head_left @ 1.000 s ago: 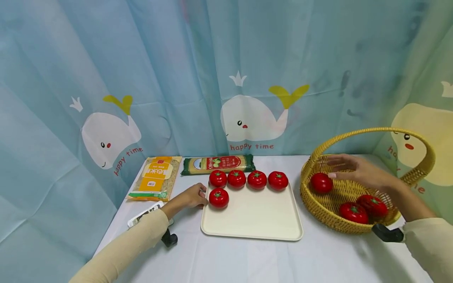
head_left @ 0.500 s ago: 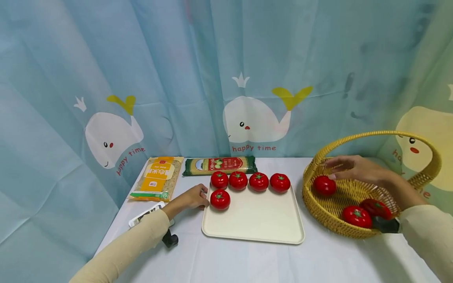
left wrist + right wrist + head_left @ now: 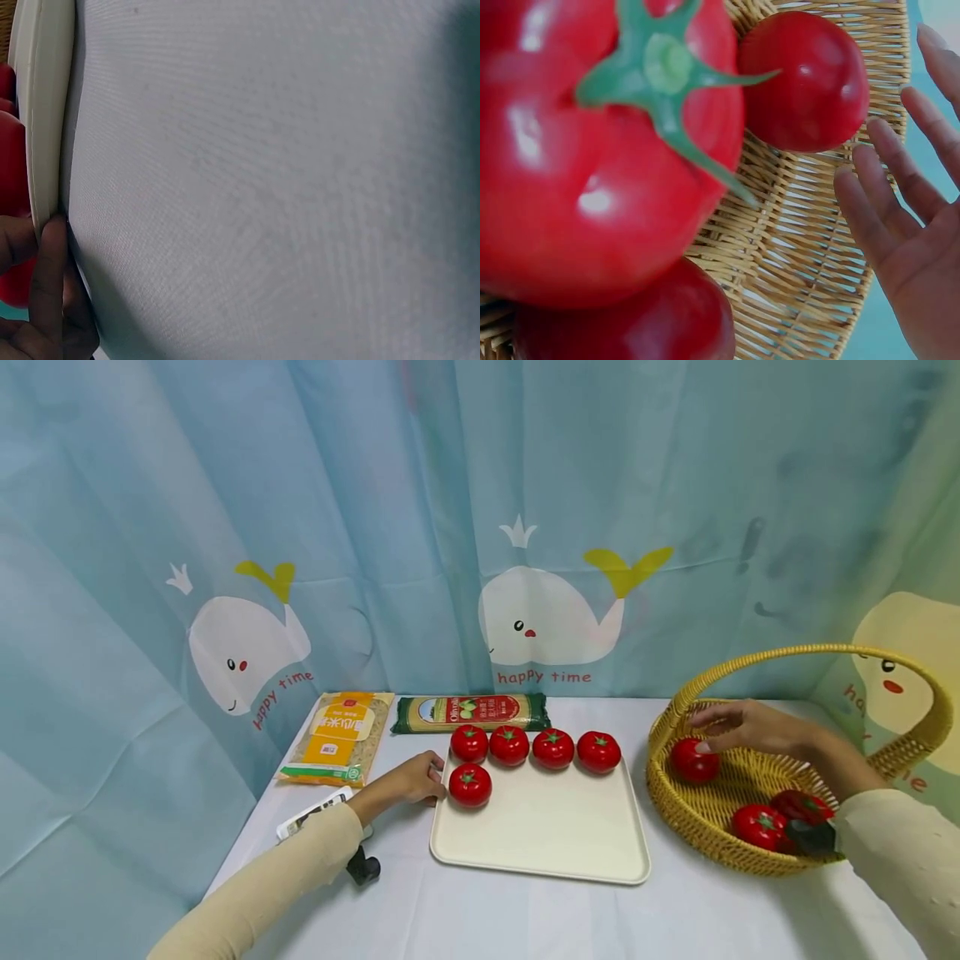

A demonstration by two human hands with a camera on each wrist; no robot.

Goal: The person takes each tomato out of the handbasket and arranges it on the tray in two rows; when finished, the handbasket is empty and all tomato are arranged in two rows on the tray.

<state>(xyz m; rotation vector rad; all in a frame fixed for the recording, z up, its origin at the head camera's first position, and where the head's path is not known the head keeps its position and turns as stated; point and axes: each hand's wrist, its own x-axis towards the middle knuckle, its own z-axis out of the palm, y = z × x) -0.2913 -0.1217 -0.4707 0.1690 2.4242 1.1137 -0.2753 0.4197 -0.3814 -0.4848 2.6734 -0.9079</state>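
Observation:
My left hand (image 3: 411, 779) is at the left edge of a cream tray (image 3: 555, 827). In the left wrist view, its thumb and a finger pinch the tray's rim (image 3: 46, 112). On the tray, several red tomatoes stand in a row along the back, and a tomato (image 3: 470, 786) sits in front at the left. My right hand (image 3: 768, 731) reaches inside a wicker basket (image 3: 678, 814), over a tomato (image 3: 694, 763) at its left. In the right wrist view its fingers (image 3: 889, 157) are extended beside that tomato. Two more tomatoes (image 3: 761, 827) lie in the basket's near part.
Behind the tray lies a green pasta pack (image 3: 471, 713). A yellow grain bag (image 3: 339, 737) is at the back left, with a white phone-like object (image 3: 315, 810) partly under the left forearm. The basket's tall handle (image 3: 810, 650) arches over the right arm. A curtain (image 3: 420, 527) closes the back.
My right hand has lowered slightly toward the left tomato in the basket, and its thumb has come closer to it. The left hand keeps its place on the tray. The head view has shifted slightly.

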